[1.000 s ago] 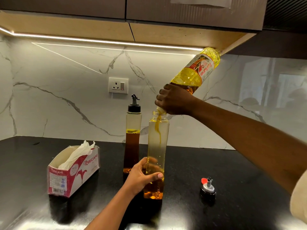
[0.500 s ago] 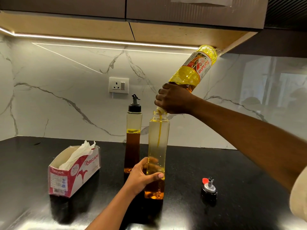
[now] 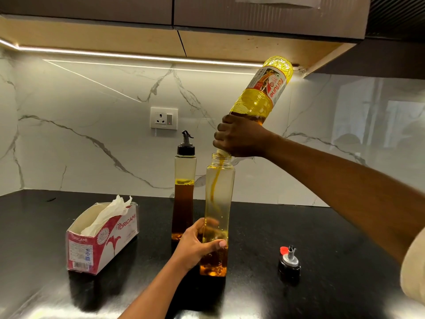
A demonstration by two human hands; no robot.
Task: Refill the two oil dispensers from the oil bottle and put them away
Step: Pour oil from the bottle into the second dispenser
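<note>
As oil bottle [image 3: 262,88], gripped by right hand [image 3: 241,139], is poured into dispenser [image 3: 219,192] clasped by left hand [image 3: 197,245], spillage is risked by neck drift.

A single wide-angle view from a camera worn on the person's head. It faces forward and slightly down across a black table [image 3: 322,226] toward a marble wall [image 3: 92,139], from low enough to show the underside of the wall cabinets [image 3: 138,42] along the top. The left hand [image 3: 197,245] enters from the bottom edge and the right hand [image 3: 241,139] from the right edge. Both are close to the lens and meet near the middle of the frame, around an open dispenser [image 3: 219,199] and a tilted oil bottle [image 3: 264,88].
</note>
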